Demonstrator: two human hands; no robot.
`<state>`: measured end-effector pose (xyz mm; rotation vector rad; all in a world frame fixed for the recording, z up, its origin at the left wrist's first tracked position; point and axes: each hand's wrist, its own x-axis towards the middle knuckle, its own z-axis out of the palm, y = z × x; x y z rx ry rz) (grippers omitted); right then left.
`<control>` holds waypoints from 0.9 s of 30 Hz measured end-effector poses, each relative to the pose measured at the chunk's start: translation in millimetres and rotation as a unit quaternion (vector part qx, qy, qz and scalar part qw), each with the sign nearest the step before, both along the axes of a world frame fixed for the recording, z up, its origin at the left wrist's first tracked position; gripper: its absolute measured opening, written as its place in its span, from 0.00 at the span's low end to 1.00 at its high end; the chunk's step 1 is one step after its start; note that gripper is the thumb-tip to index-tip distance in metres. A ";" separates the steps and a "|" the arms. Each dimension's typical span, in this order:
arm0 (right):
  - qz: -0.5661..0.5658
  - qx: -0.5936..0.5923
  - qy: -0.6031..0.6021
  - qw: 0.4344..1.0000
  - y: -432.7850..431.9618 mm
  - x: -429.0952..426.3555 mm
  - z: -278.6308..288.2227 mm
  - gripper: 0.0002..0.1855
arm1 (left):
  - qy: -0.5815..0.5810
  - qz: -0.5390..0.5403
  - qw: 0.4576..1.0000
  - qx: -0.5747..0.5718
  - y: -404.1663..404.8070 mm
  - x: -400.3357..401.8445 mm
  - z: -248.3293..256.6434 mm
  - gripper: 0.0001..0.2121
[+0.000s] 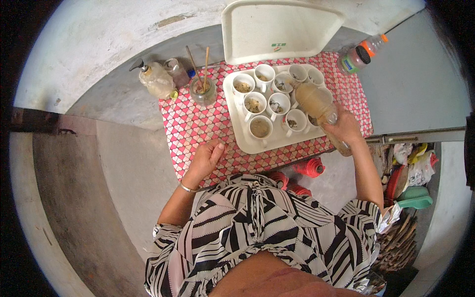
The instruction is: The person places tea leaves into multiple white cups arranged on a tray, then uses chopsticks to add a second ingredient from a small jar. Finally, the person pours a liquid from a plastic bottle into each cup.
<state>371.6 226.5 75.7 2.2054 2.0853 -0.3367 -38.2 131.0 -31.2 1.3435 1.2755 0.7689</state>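
My right hand (343,128) grips a brownish, translucent bottle-like vessel (313,102) at its near end. The vessel is tilted over the right part of a cream plastic tray (239,143), its narrow end above the mugs, hiding some of them. Several white mugs stand on the tray; one mug (278,104) has dark leaf-like bits at the bottom. The front-left mug (261,127) holds brownish liquid. My left hand (207,154) rests on the heart-patterned tablecloth (196,130), left of the tray, fingers curled and nothing visible in them.
A second tray (278,33) leans against the wall behind. At the left are a pump bottle (156,80) and a glass jar (203,92) with two sticks. Plastic bottles (358,57) stand at the back right. Red thermos-like items (310,167) show below the table's front edge.
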 end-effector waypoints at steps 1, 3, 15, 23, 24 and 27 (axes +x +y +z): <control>-0.009 -0.020 -0.007 1.000 -0.2 -3.7 3.7 0.43 | -0.002 0.000 1.000 -0.005 0.2 0.0 -0.5 0.17; -0.022 -0.041 0.003 0.999 -0.6 -5.8 6.8 0.43 | -0.005 0.002 1.000 -0.015 -0.5 -0.8 -2.0 0.18; -0.048 0.010 0.179 0.983 -20.8 18.4 -17.5 0.43 | 0.032 -0.004 0.999 0.008 -3.1 -0.8 -1.1 0.16; -0.016 -0.001 0.203 0.979 -43.4 14.2 -7.9 0.44 | 0.030 -0.012 0.999 0.020 -3.3 1.7 -6.3 0.15; -0.013 -0.004 0.180 0.984 -45.2 12.8 -5.8 0.44 | 0.026 -0.011 0.999 0.022 -2.5 3.7 -4.7 0.15; 0.001 0.000 0.133 0.991 -50.0 7.8 -0.3 0.45 | 0.036 -0.019 0.999 0.036 -1.2 6.9 4.6 0.15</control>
